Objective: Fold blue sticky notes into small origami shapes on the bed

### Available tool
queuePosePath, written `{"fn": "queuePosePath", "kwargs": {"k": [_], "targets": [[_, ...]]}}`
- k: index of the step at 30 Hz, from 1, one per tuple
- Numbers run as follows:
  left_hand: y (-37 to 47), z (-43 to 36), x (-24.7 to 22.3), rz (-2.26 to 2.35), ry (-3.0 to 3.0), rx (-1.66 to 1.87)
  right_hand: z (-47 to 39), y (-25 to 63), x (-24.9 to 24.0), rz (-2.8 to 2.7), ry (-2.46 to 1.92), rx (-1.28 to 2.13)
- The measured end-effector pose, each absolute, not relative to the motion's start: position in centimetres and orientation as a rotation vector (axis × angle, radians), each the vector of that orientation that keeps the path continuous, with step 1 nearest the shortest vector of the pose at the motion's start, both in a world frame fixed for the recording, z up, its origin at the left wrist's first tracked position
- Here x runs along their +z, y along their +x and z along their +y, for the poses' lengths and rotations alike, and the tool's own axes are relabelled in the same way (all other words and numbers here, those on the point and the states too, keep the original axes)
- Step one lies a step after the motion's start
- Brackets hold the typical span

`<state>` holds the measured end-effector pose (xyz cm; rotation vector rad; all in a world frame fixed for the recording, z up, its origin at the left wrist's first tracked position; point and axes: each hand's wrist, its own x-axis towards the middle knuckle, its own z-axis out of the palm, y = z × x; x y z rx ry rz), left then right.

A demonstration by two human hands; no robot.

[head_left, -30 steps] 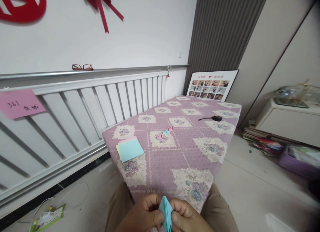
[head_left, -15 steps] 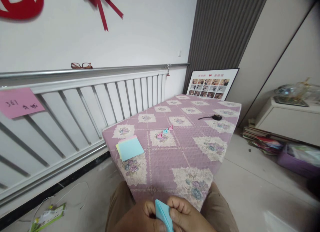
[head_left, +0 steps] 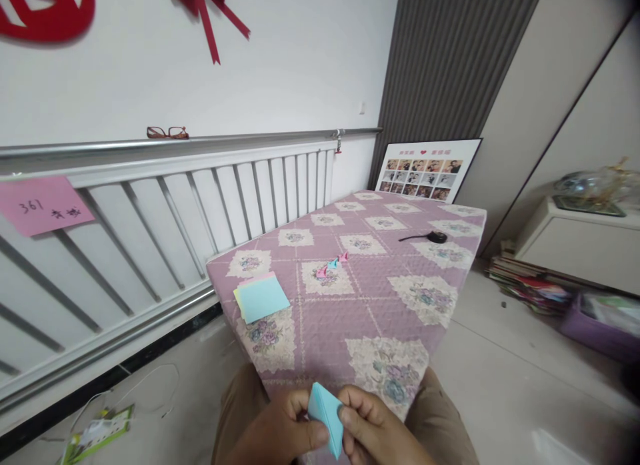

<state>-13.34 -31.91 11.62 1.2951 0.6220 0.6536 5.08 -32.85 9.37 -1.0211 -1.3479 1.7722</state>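
We see matt blue folded paper (head_left: 326,417). The counter (head_left: 350,305) wears quilted, bumpy purple cloth. The paper stack (head_left: 260,298) looks smooth and matt. The rail (head_left: 200,142) is shiny metal, the floor (head_left: 525,385) glossy tile, the photo board (head_left: 425,171) slick print.

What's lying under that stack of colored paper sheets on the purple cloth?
The paper stack rests on the purple quilted cloth, partly over a floral patch. Yellow and pink sheets peek from beneath the blue top sheet; anything under those is covered.

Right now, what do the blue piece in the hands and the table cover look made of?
Folded blue piece: thin matte paper, by its sharp creases; left hand and right hand pinch it. Table cover: probably quilted fabric, matte, with stitched puckering and printed floral squares.
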Motion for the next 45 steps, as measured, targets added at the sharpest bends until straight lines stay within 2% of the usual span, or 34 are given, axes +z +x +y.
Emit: {"fn": "queuePosePath", "kwargs": {"k": [3,8,15,23,31,40,45], "targets": [[-13.5,-31.6,9.7,0.825,1.382,0.741,-32.6,5.3,9.4,-1.425,-1.088,1.685],[-13.2,-31.6,9.4,0.844,1.372,0.711,-32.2,5.8,9.0,-1.561,-1.121,1.506],[-12.2,-32.0,9.0,0.956,1.324,0.798,-32.0,6.3,8.3,-1.762,-1.143,1.048],[-11.5,-31.9,6.2,0.979,1.218,0.900,-32.6,6.2,8.3,-1.831,-1.190,0.881],[-11.8,-32.0,6.6,0.896,1.103,0.816,-32.9,6.2,8.5,-1.882,-1.139,0.922],[-11.2,-32.4,6.6,1.101,1.230,0.998,-33.0,4.6,7.3,-1.358,-1.099,1.241],[-11.0,-32.6,6.5,1.181,1.284,1.019,-32.5,4.5,7.2,-1.325,-1.144,1.404]]}}
